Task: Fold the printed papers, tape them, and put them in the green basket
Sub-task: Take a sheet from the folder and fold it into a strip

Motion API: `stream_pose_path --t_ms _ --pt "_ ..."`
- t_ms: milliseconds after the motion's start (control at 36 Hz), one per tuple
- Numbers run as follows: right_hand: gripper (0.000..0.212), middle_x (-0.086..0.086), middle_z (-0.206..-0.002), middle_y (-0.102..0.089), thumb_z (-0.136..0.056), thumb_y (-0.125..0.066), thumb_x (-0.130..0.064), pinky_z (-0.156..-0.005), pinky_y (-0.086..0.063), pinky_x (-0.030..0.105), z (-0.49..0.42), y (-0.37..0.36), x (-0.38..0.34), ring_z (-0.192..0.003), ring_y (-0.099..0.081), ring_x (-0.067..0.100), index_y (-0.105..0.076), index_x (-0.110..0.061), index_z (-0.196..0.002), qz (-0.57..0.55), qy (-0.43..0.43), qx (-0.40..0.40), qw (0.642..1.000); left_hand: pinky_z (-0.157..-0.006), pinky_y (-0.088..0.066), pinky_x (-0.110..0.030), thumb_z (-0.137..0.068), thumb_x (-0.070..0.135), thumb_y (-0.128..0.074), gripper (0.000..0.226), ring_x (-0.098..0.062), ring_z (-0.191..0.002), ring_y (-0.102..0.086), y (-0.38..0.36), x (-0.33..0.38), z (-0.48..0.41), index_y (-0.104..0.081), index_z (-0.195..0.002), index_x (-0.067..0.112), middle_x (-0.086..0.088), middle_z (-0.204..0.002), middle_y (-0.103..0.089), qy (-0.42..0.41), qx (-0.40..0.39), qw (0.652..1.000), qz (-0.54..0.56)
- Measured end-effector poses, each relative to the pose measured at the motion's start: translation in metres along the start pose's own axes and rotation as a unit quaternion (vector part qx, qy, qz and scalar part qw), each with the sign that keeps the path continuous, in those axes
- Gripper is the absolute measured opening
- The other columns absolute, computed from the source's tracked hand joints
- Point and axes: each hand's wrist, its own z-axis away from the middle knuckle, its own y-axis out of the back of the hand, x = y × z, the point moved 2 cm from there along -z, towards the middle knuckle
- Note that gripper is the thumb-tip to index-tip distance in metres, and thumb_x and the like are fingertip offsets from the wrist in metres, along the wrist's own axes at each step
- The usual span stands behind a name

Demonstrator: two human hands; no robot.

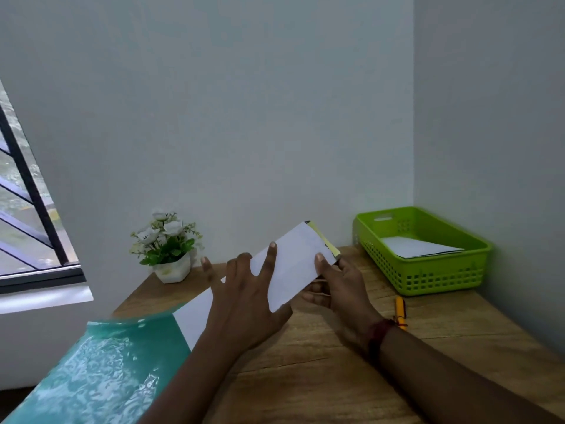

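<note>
A folded white paper is held above the wooden table, tilted up to the right, with a yellow strip along its far edge. My right hand pinches its right end, thumb on top and fingers underneath. My left hand lies against the paper's left part with fingers spread, the index finger stretched over the top face. The green basket stands at the back right corner and has a folded white paper inside. A flat white sheet lies under my left forearm, partly on a teal plastic folder.
A small white pot with white flowers stands at the back left of the table. A yellow pen lies in front of the basket. Walls close the back and right sides; a window is at the left.
</note>
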Motion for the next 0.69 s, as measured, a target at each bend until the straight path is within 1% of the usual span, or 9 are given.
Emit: stream_pose_path --t_ms 139,222,306,361,417,472,556,611,694 --pt "0.014 0.007 -0.091 -0.076 -0.096 -0.061 -0.026 -0.06 -0.058 0.036 -0.002 0.006 0.004 -0.079 -0.074 0.027 -0.064 -0.022 -0.109 -0.017 -0.012 0.047 0.999 -0.103 -0.033 -0.06 -0.07 0.083 -0.033 0.112 -0.025 -0.12 -0.035 0.002 0.01 -0.001 0.02 -0.152 0.029 -0.008 -0.133 -0.031 0.014 -0.05 0.999 -0.012" --pt "0.012 0.004 -0.08 -0.075 -0.094 -0.062 -0.021 -0.053 -0.055 0.031 -0.008 0.01 0.001 -0.065 -0.072 0.018 -0.067 -0.016 -0.104 0.006 -0.005 0.064 0.998 -0.099 -0.037 -0.042 -0.061 0.091 -0.027 0.118 -0.027 -0.118 -0.041 0.009 0.018 -0.011 0.014 -0.154 0.03 -0.008 -0.131 -0.037 0.041 -0.093 0.995 0.001" --pt "0.009 0.0 -0.073 -0.074 -0.092 -0.064 -0.014 -0.047 -0.051 0.026 -0.014 0.016 -0.001 -0.06 -0.069 0.011 -0.07 -0.012 -0.098 0.046 0.004 0.084 0.995 -0.079 -0.039 -0.018 -0.067 0.087 -0.047 0.113 -0.022 -0.119 -0.051 0.022 0.027 -0.023 -0.013 -0.155 0.025 -0.003 -0.131 -0.052 0.056 -0.163 0.978 0.121" --pt "0.008 0.004 -0.079 -0.075 -0.091 -0.064 -0.011 -0.054 -0.056 0.035 -0.017 0.018 -0.002 -0.07 -0.072 0.019 -0.07 -0.011 -0.097 0.058 0.006 0.087 0.995 -0.085 -0.04 -0.021 -0.073 0.081 -0.054 0.101 -0.018 -0.122 -0.054 0.03 0.026 -0.028 -0.028 -0.152 0.022 -0.001 -0.137 -0.055 0.085 -0.166 0.966 0.18" --pt "0.008 0.009 -0.087 -0.076 -0.09 -0.065 -0.01 -0.07 -0.06 0.049 -0.018 0.02 -0.002 -0.081 -0.072 0.028 -0.069 -0.012 -0.096 0.076 0.004 0.094 0.993 -0.082 -0.046 -0.023 -0.078 0.073 -0.058 0.075 -0.011 -0.105 -0.064 0.034 0.022 -0.029 -0.057 -0.134 0.024 0.003 -0.119 -0.069 0.133 -0.142 0.949 0.247" --pt "0.008 0.01 -0.088 -0.076 -0.09 -0.065 -0.009 -0.077 -0.058 0.054 -0.019 0.023 -0.002 -0.084 -0.072 0.031 -0.069 -0.011 -0.096 0.073 0.001 0.094 0.993 -0.069 -0.049 -0.02 -0.081 0.064 -0.063 0.045 -0.002 -0.079 -0.067 0.03 0.019 -0.028 -0.075 -0.106 0.028 0.009 -0.086 -0.074 0.175 -0.135 0.916 0.334" --pt "0.011 0.009 -0.091 -0.076 -0.09 -0.064 -0.005 -0.078 -0.058 0.053 -0.02 0.023 -0.002 -0.085 -0.072 0.031 -0.067 -0.008 -0.1 0.061 -0.008 0.079 0.995 -0.058 -0.05 -0.017 -0.084 0.047 -0.071 0.032 -0.003 -0.066 -0.069 0.017 0.016 -0.022 -0.078 -0.085 0.016 0.002 -0.077 -0.076 0.223 -0.151 0.835 0.48" --pt "0.014 0.009 -0.092 -0.076 -0.09 -0.063 -0.002 -0.074 -0.06 0.048 -0.019 0.022 -0.002 -0.084 -0.073 0.03 -0.066 -0.008 -0.102 0.051 -0.013 0.067 0.996 -0.059 -0.054 -0.022 -0.086 0.042 -0.07 0.034 -0.012 -0.072 -0.072 0.006 0.015 -0.018 -0.076 -0.089 0.009 -0.005 -0.083 -0.076 0.257 -0.171 0.776 0.551" --pt "0.017 0.009 -0.094 -0.076 -0.09 -0.063 0.0 -0.067 -0.058 0.038 -0.018 0.021 -0.003 -0.084 -0.073 0.029 -0.065 -0.008 -0.105 0.045 -0.025 0.045 0.998 -0.077 -0.058 -0.036 -0.088 0.04 -0.069 0.03 -0.025 -0.088 -0.073 -0.01 0.014 -0.014 -0.075 -0.1 0.013 -0.005 -0.093 -0.077 0.282 -0.199 0.715 0.608"
